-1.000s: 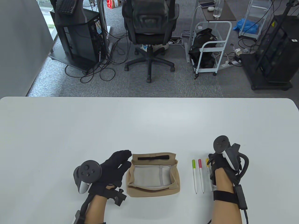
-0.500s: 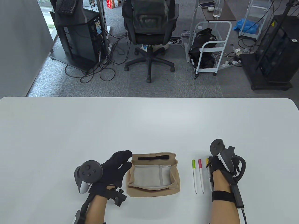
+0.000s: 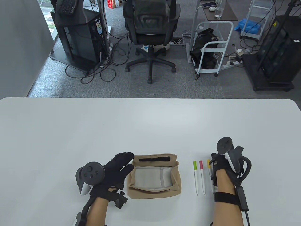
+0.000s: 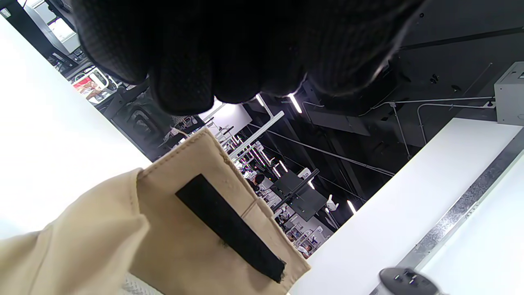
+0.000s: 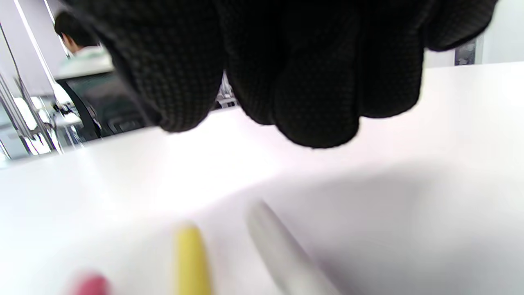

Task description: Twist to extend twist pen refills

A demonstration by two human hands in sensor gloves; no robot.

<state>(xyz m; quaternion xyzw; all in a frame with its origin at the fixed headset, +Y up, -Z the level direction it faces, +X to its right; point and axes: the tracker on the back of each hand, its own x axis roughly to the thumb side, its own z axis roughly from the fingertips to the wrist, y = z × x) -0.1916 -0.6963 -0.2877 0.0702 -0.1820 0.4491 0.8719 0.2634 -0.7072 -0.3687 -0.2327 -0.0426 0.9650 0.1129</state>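
Three white twist pens lie side by side on the table, right of the pouch: a green-capped pen [image 3: 195, 177], a pink-capped pen [image 3: 202, 177] and a yellow-capped pen [image 3: 208, 164]. My right hand [image 3: 217, 164] hovers over the yellow-capped pen and hides most of it. In the right wrist view my curled fingers [image 5: 315, 102] hang above the yellow cap [image 5: 190, 258] and a grey-white pen barrel [image 5: 282, 250], touching neither. My left hand [image 3: 123, 162] lies with fingers stretched out against the left edge of the beige pouch [image 3: 154, 190] and holds nothing.
The open beige pouch has a grey lining and a black strip on its flap [image 4: 229, 227]. The white table [image 3: 150, 127] stretches far beyond the hands. An office chair [image 3: 150, 35] and carts stand on the floor past the table's far edge.
My right hand swayed a little left, then back right over the yellow-capped pen. My left hand crept slightly toward the pouch. The pens have not moved.
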